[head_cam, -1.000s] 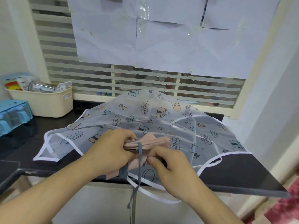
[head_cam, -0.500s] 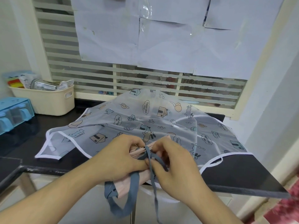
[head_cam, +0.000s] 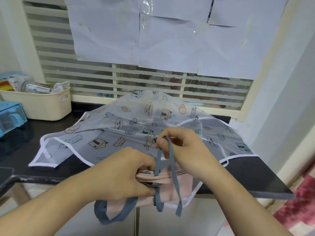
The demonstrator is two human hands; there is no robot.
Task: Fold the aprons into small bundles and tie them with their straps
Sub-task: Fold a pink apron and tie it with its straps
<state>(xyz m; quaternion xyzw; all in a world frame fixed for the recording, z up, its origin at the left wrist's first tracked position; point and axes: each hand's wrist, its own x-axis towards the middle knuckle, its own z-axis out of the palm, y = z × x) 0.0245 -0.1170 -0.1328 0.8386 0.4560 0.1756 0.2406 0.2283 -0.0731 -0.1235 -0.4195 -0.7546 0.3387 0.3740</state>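
Observation:
A folded pink apron bundle (head_cam: 172, 189) lies at the counter's front edge. My left hand (head_cam: 122, 174) grips the bundle's left end and pins a grey-blue strap against it. My right hand (head_cam: 184, 147) pinches the grey-blue strap (head_cam: 173, 166) and holds it up above the bundle; both strap ends hang down in front. A wider grey strap loop (head_cam: 110, 213) dangles below the counter edge. A translucent apron with cartoon prints and white trim (head_cam: 119, 132) lies spread out on the black counter behind my hands.
A cream basket (head_cam: 42, 106) filled with packets stands at the back left, with a blue plastic box (head_cam: 10, 116) beside it. The black counter (head_cam: 255, 176) ends near the right wall. A slatted window covered with paper sheets is behind.
My right hand has lifted the strap up and away from the bundle, drawing it taut. My left hand has moved down onto the bundle's left end.

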